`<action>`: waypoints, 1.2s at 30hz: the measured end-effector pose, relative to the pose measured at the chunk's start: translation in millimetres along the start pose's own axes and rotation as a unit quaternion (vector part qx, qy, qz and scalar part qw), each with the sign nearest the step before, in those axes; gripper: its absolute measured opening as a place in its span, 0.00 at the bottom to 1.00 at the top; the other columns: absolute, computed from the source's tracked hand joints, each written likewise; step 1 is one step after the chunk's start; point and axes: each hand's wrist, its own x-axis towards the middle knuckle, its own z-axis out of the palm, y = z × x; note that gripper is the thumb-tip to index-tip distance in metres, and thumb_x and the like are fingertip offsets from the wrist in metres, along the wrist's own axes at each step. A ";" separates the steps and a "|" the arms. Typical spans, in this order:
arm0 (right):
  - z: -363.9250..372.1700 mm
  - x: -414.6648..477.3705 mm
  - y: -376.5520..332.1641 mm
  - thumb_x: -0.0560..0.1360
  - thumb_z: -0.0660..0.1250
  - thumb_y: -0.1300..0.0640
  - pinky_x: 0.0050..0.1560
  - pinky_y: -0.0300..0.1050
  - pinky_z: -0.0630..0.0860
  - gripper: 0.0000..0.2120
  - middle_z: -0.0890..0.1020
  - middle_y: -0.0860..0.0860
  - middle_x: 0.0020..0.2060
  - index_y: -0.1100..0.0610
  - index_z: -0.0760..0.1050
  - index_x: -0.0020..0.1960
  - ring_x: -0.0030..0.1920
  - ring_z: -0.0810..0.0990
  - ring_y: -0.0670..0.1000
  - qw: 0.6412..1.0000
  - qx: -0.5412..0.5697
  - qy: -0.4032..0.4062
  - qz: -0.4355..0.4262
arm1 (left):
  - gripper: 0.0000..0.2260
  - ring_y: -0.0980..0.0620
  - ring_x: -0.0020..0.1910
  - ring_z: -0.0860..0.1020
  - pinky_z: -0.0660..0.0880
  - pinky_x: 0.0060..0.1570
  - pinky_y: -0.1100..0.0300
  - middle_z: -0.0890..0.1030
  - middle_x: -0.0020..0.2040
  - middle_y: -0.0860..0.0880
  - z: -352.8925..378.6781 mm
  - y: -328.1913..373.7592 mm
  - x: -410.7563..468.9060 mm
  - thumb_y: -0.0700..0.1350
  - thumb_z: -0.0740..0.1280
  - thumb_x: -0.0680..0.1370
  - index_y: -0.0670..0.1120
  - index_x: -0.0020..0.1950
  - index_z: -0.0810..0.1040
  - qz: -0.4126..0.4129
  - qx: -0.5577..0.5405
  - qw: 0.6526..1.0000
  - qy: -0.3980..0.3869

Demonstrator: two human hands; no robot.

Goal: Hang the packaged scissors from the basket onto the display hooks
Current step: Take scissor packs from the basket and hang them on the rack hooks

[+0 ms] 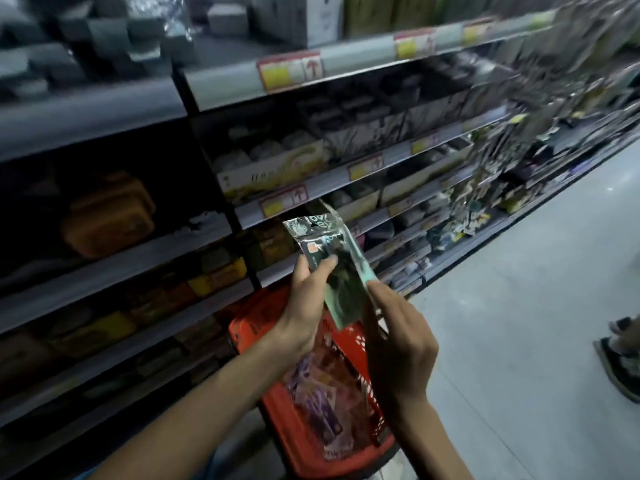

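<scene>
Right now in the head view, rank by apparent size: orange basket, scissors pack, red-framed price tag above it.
1. orange basket
2. scissors pack
3. red-framed price tag; it sits farther back, so true size is unsure.

I'm in a shop aisle: long shelves run beside me, stacked with boxes, red-and-yellow price tags clipped to their edges, hanging packs further along, and an orange basket at my feet

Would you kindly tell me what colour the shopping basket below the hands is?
The basket is orange-red; head view.
</scene>
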 end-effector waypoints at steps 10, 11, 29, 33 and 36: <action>-48.7 -0.6 10.4 0.82 0.67 0.49 0.65 0.55 0.77 0.19 0.80 0.54 0.69 0.57 0.80 0.68 0.70 0.77 0.55 0.995 -0.070 -0.048 -0.058 | 0.13 0.42 0.55 0.87 0.84 0.51 0.49 0.86 0.59 0.40 46.4 20.1 -33.4 0.41 0.69 0.83 0.45 0.68 0.75 0.016 0.000 0.996 -0.083; -54.5 -3.1 8.9 0.82 0.65 0.49 0.65 0.56 0.77 0.19 0.79 0.54 0.70 0.57 0.80 0.69 0.72 0.76 0.55 0.995 -0.066 -0.053 -0.048 | 0.12 0.41 0.55 0.87 0.84 0.52 0.48 0.86 0.58 0.40 49.1 20.6 -36.1 0.40 0.68 0.84 0.44 0.68 0.75 0.018 0.001 0.995 -0.094; -218.7 24.7 -25.9 0.80 0.69 0.60 0.57 0.51 0.84 0.21 0.79 0.42 0.67 0.48 0.76 0.72 0.67 0.77 0.42 0.960 0.177 0.081 0.202 | 0.15 0.39 0.60 0.85 0.79 0.64 0.41 0.86 0.60 0.40 63.9 35.4 -168.1 0.37 0.73 0.78 0.42 0.64 0.80 -0.013 0.101 0.951 -0.293; -256.8 -2.3 -37.6 0.81 0.69 0.56 0.53 0.44 0.85 0.17 0.79 0.33 0.59 0.44 0.77 0.68 0.60 0.81 0.41 0.956 0.180 0.053 0.225 | 0.15 0.42 0.57 0.86 0.84 0.55 0.48 0.87 0.58 0.42 78.1 29.8 -204.9 0.36 0.73 0.78 0.41 0.65 0.79 -0.013 0.118 0.941 -0.317; -288.1 -24.3 -45.1 0.78 0.73 0.54 0.46 0.33 0.81 0.17 0.80 0.31 0.54 0.43 0.78 0.65 0.52 0.82 0.37 0.961 0.126 0.076 0.234 | 0.15 0.43 0.57 0.86 0.83 0.60 0.44 0.87 0.57 0.44 92.0 21.5 -230.0 0.39 0.74 0.78 0.45 0.64 0.80 -0.004 0.137 0.929 -0.344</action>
